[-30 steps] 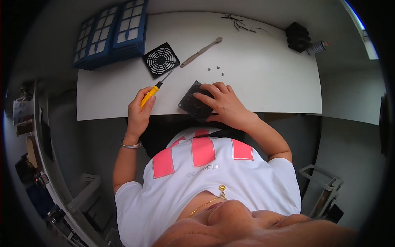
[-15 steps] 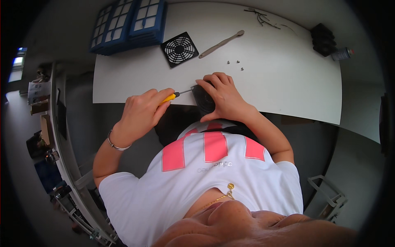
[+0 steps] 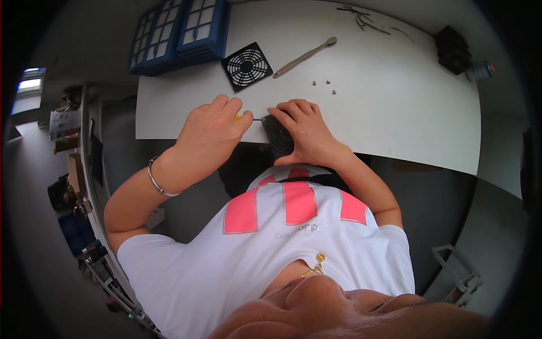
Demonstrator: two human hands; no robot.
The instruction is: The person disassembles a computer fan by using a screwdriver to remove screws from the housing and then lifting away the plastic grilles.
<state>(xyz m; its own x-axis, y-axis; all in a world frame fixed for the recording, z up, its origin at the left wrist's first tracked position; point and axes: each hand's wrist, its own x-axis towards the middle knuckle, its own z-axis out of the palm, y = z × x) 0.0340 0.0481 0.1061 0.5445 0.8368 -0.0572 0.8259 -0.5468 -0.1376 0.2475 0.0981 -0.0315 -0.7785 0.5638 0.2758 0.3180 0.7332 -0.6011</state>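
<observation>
My left hand [image 3: 214,127] is closed round the yellow handle of a screwdriver [image 3: 258,119], most of it hidden by my fingers. The thin metal shaft points right, and its tip meets the upper left corner of a black square cooling fan [image 3: 278,134]. My right hand [image 3: 307,133] grips that fan from its right side, fingers over the far edge and thumb at the near side. The fan is tilted at the front edge of the white table [image 3: 395,113]. Beyond the hands lie three small screws [image 3: 328,83].
A black fan guard [image 3: 247,66] and a beige toothbrush-like brush [image 3: 305,57] lie farther back. Stacked blue-framed filters [image 3: 197,34] stand at the far left. Dark cable ties [image 3: 364,21], black blocks [image 3: 453,51] and a small can [image 3: 480,71] are at the far right.
My left hand has turned over and moved slightly up and to the right, so its back now hides the screwdriver handle. My right hand and the fan have stayed in place.
</observation>
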